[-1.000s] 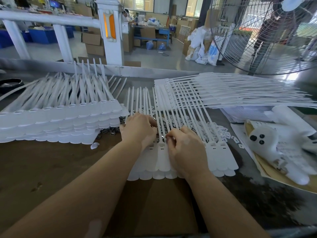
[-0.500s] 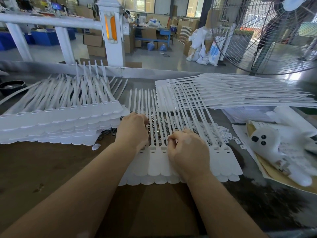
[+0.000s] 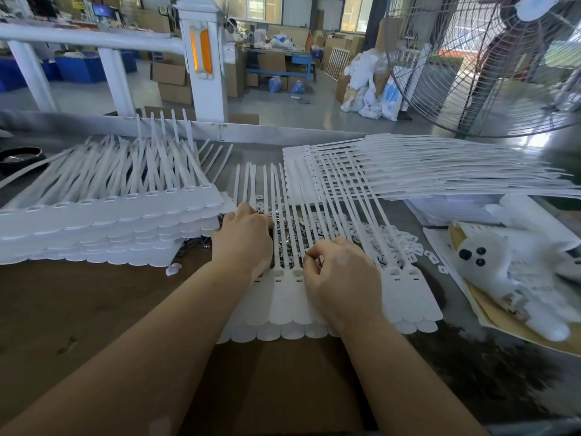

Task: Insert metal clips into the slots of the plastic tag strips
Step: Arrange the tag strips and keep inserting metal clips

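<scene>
Tag strips [image 3: 284,297] under both palms-down hands: left hand [image 3: 243,243], right hand [image 3: 341,278] curled

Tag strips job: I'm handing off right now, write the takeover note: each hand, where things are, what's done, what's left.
Left hand: fingers curled down into the loose metal clips; whether it holds one cannot be seen.
Right hand: fingertips pinched together at the heads of the tag strips being worked; a clip between them cannot be made out.
Stacks of strips lie on the left and at the back right.
Done: cannot tell which slots are filled.
Left: keep inserting clips across this row.
</scene>
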`<action>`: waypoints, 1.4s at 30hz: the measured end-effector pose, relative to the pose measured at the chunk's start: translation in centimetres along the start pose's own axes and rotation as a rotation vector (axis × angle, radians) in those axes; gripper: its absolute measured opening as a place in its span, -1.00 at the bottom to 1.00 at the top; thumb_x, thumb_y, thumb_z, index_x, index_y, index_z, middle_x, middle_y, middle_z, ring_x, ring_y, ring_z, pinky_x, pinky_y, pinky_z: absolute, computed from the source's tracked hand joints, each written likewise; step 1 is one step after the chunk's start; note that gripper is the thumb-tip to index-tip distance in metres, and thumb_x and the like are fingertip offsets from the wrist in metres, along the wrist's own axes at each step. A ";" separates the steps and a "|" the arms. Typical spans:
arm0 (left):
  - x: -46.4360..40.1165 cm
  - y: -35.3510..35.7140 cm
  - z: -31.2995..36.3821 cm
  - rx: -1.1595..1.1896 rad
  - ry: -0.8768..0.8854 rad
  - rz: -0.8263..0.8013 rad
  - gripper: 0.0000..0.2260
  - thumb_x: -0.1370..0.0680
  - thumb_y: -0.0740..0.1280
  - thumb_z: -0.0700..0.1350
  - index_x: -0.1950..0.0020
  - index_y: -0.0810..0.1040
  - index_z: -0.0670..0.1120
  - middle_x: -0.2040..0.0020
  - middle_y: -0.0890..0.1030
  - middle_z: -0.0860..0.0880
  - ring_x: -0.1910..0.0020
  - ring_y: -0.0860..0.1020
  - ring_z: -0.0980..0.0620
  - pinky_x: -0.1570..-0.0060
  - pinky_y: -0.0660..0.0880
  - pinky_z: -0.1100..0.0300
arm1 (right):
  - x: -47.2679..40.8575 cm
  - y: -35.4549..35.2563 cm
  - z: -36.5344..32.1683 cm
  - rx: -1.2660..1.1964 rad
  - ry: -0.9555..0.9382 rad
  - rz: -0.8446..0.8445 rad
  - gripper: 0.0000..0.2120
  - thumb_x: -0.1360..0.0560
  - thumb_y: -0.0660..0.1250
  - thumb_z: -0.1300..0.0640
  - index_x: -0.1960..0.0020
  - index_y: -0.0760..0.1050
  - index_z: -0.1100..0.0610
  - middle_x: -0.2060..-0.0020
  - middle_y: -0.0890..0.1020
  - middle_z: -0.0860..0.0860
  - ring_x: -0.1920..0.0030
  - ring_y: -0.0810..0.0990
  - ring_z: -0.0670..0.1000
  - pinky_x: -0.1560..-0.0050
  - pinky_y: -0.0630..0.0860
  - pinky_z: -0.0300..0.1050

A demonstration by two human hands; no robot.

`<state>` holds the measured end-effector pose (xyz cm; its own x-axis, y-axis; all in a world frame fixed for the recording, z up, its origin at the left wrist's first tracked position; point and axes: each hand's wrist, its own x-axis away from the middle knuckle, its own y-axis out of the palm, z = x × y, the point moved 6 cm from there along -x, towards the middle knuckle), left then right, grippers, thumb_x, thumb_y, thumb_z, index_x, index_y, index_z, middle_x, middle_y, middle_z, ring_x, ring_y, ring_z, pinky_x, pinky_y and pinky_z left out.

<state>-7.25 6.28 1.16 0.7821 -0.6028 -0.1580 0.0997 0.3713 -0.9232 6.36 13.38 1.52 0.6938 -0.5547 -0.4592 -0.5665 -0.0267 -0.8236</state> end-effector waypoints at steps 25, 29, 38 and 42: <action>1.4 -1.0 -0.8 0.185 0.049 -0.071 -0.77 -0.46 0.34 -0.15 -0.08 0.62 0.03 -0.22 0.42 -0.01 0.02 0.47 0.06 0.05 0.35 0.34 | 0.2 -0.3 -0.3 0.033 -0.028 0.068 -0.88 -0.49 0.26 0.11 0.14 0.55 0.11 0.28 0.53 -0.01 0.29 0.37 -0.04 0.26 0.23 -0.21; 1.4 -0.2 -0.7 0.158 0.060 -0.115 -0.72 -0.55 0.23 -0.12 -0.23 0.56 0.07 -0.32 0.36 -0.04 -0.31 0.30 -0.06 -0.30 0.22 0.13 | 0.3 -0.4 -0.4 0.019 -0.025 0.092 -0.90 -0.47 0.30 0.14 0.17 0.55 0.12 0.31 0.53 0.01 0.31 0.38 -0.03 0.28 0.26 -0.20; 1.3 0.0 -1.4 0.222 0.011 -0.209 -0.57 -0.42 0.37 -0.10 -0.28 0.50 0.14 -0.32 0.29 0.02 -0.34 0.22 0.00 -0.21 0.24 0.14 | 0.3 -0.4 -0.5 0.010 -0.034 0.099 -0.91 -0.46 0.31 0.16 0.18 0.56 0.15 0.31 0.54 0.03 0.31 0.41 -0.01 0.27 0.28 -0.19; 1.1 -0.4 -1.0 0.169 0.018 -0.128 -0.65 -0.43 0.37 -0.08 -0.21 0.56 0.12 -0.26 0.35 -0.01 -0.29 0.30 -0.03 -0.24 0.29 0.12 | 0.3 -0.3 -0.4 0.016 -0.040 0.086 -0.89 -0.48 0.29 0.15 0.16 0.55 0.14 0.30 0.53 0.02 0.30 0.40 -0.02 0.26 0.30 -0.19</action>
<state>-7.01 4.79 0.99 0.7456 -0.6645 -0.0509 0.3002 0.4031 -0.8645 6.51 12.89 1.79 0.6600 -0.5211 -0.5411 -0.6181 0.0328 -0.7854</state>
